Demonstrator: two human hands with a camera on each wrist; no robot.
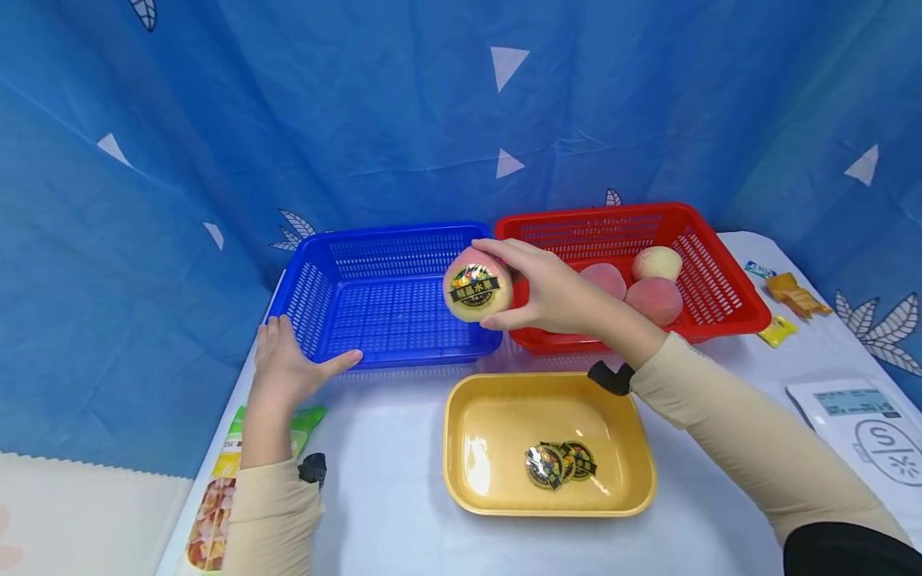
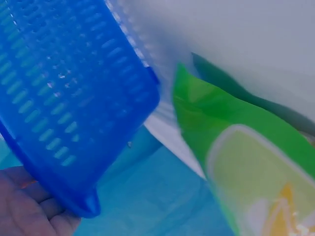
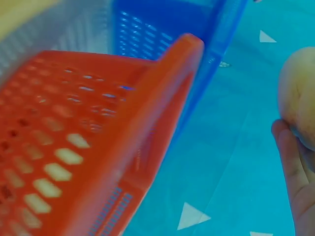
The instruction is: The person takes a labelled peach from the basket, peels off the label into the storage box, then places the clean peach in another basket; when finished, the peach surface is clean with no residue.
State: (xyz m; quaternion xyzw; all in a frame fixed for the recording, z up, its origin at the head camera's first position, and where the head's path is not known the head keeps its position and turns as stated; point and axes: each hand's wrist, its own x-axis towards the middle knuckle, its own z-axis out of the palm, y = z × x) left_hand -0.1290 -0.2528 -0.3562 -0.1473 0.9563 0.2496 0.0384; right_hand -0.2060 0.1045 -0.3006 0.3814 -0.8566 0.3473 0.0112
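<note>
My right hand (image 1: 551, 288) holds a pink-and-cream peach (image 1: 468, 308) between thumb and fingers, above the right end of the blue basket (image 1: 403, 354). A round black-and-gold fruit sticker (image 1: 474, 286) faces up on it. In the right wrist view the peach (image 3: 300, 93) shows at the right edge, fingers beneath it. My left hand (image 1: 281, 368) rests at the blue basket's front left corner, fingers along the left side and thumb extended by the front rim. The left wrist view shows those fingers (image 2: 24, 211) outside the rim, partly hidden by it.
A red basket (image 1: 749, 314) with several peaches (image 1: 655, 301) stands right of the blue one. In front, a yellow tray (image 1: 497, 500) holds round stickers (image 1: 545, 466). A green food bag (image 1: 216, 512) lies left; small wrapped packets (image 1: 795, 296) and a scale (image 1: 857, 432) are right.
</note>
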